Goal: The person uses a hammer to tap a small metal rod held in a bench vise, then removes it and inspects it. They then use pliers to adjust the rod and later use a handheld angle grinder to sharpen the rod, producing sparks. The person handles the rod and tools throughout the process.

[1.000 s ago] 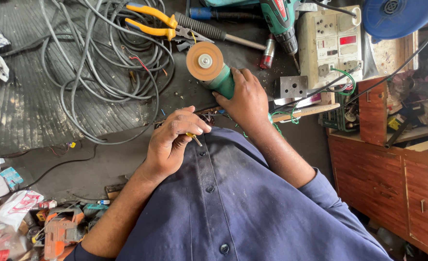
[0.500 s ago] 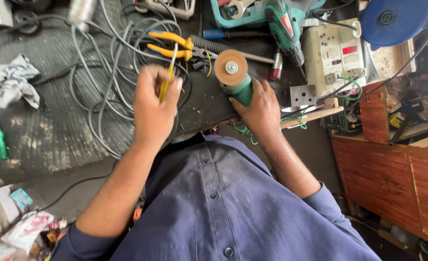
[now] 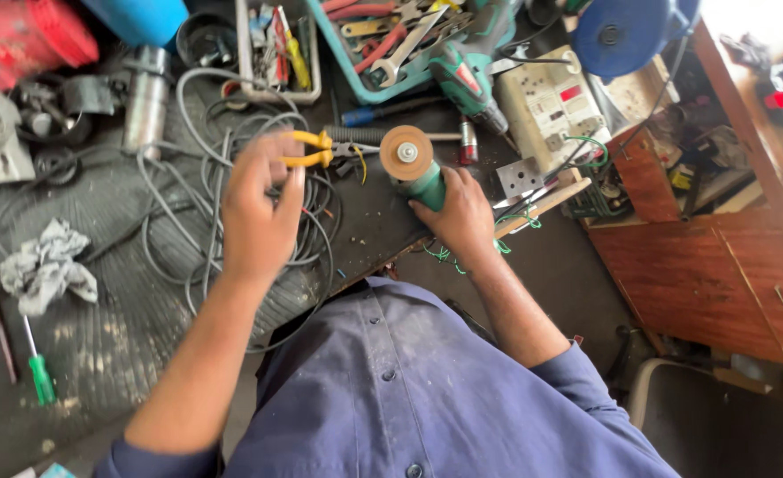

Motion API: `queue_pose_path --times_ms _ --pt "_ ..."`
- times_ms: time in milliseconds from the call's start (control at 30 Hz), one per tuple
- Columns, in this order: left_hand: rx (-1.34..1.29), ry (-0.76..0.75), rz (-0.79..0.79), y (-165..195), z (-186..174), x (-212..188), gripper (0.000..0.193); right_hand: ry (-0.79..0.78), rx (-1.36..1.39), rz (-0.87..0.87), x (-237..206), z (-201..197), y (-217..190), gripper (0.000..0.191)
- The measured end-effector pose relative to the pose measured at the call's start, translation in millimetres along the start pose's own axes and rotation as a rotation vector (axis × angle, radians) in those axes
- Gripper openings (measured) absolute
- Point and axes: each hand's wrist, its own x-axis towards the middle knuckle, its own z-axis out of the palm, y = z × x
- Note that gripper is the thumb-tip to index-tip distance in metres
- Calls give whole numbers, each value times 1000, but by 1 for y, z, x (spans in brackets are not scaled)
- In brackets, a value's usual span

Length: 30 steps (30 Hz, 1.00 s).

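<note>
My right hand (image 3: pixel 462 217) grips the green body of a small angle grinder (image 3: pixel 427 184) resting on the dark bench, its tan disc (image 3: pixel 406 152) facing up. My left hand (image 3: pixel 259 208) is raised over the coil of grey cable (image 3: pixel 188 190) and is blurred by motion. Its fingertips are close to the yellow-handled pliers (image 3: pixel 307 149), which lie just left of the disc. I cannot tell whether the left hand holds anything. My blue shirt (image 3: pixel 409 389) fills the bottom of the view.
Behind the grinder lie a green drill (image 3: pixel 467 75), a teal tray of wrenches (image 3: pixel 369 88) and a white socket board (image 3: pixel 551 102). A wooden cabinet (image 3: pixel 719 274) stands at right. At left are a rag (image 3: pixel 46 265), a green screwdriver (image 3: pixel 39 372) and a metal cylinder (image 3: pixel 146 102).
My left hand rose from my lap to the cable coil, holding a thin yellow-handled tool half a second ago, and now hovers by the pliers. The right hand stayed on the grinder.
</note>
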Motion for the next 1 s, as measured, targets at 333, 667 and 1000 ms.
queue_pose_path --times_ms 333,667,1000 --pt "-210 -104 -338 -31 -18 -111 15 1 -65 100 -1 -5 -10 73" --pt "-296 -112 -373 -36 -9 -110 13 -47 -116 116 -20 -21 0 89" --pt "-260 -169 -397 -19 42 -99 14 491 -293 -38 6 -110 91 54"
